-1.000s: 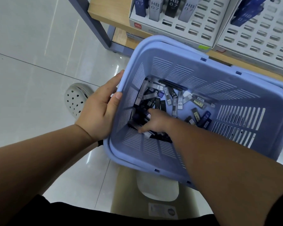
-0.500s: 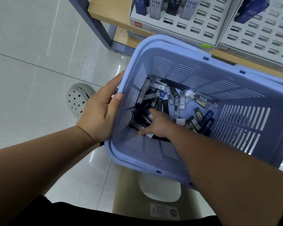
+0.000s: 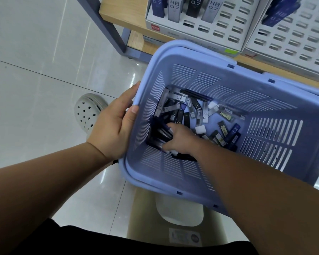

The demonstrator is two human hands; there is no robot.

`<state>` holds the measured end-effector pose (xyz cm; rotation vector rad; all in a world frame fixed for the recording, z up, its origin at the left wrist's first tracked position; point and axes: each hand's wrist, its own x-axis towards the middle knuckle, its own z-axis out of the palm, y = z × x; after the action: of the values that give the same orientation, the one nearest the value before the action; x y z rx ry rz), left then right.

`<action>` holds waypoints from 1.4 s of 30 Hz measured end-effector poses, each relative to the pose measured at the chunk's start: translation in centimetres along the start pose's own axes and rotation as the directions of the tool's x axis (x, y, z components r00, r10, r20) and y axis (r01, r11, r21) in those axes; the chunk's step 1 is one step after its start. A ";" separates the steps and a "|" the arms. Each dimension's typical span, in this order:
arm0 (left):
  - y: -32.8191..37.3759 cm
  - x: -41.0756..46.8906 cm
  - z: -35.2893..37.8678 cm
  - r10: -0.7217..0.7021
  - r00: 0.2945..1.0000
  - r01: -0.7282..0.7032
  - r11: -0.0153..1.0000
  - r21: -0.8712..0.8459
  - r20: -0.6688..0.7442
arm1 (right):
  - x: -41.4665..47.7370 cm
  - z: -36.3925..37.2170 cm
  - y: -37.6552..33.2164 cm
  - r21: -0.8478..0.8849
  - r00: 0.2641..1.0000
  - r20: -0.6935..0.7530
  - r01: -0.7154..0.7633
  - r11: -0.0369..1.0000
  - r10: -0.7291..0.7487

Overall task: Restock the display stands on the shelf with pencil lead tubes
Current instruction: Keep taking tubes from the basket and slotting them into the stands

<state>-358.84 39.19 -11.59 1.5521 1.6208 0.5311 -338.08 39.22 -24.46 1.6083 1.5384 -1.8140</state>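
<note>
- Left hand (image 3: 114,126): grips the left rim of the blue basket (image 3: 191,57). Thumb hooked over the rim, fingers run along the outside wall, close together.
- Right hand (image 3: 179,140): reaches down inside the basket to its floor, near-left corner. Fingers and thumb are curled round a bunch of dark lead tubes (image 3: 160,134); a white cap pokes out under the thumb. How many it holds: cannot tell.
- More loose tubes (image 3: 204,115) lie scattered flat across the basket floor: grey, black and dark blue, several marked HB 0.7, pointing every which way.
- The basket is tilted, with its far rim just below the front edge of the wooden shelf (image 3: 122,19).
- Two white display stands (image 3: 228,24) sit side by side on the shelf, near its front edge. The left one has four tubes upright in its back row and open slots in front. The right one (image 3: 293,39) has a few dark blue tubes at the top and is otherwise open slots.
- Below: a white perforated shoe (image 3: 88,111) on the tiled floor (image 3: 35,70), left of the basket. A beige box (image 3: 145,218) sits under the basket.
</note>
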 end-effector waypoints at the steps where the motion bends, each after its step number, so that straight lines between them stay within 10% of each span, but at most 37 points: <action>1: 0.0 0.0 0.0 0.001 1.000 -0.001 1.000 0.000 0.002 | 0.0 0.0 -0.1 0.015 0.999 0.032 0.000 1.000 -0.001; 17: 0.0 0.0 0.1 0.017 1.000 -0.017 1.000 -0.006 -0.005 | -0.1 0.7 -0.8 0.149 0.987 0.158 -0.065 0.987 0.042; 36: 0.5 -0.2 -0.3 -0.010 1.000 0.008 0.988 0.156 0.010 | -12.6 -8.6 -6.4 0.582 0.989 -0.149 0.075 0.810 0.015; 42: 7.8 1.5 -2.9 0.218 0.976 -0.215 0.933 0.289 0.023 | -20.7 -11.0 -8.9 0.690 0.973 -0.229 0.168 0.704 -0.009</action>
<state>-356.12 42.46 -4.25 1.9656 1.5969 0.4293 -331.56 43.06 -0.58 2.1285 1.0236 -2.5718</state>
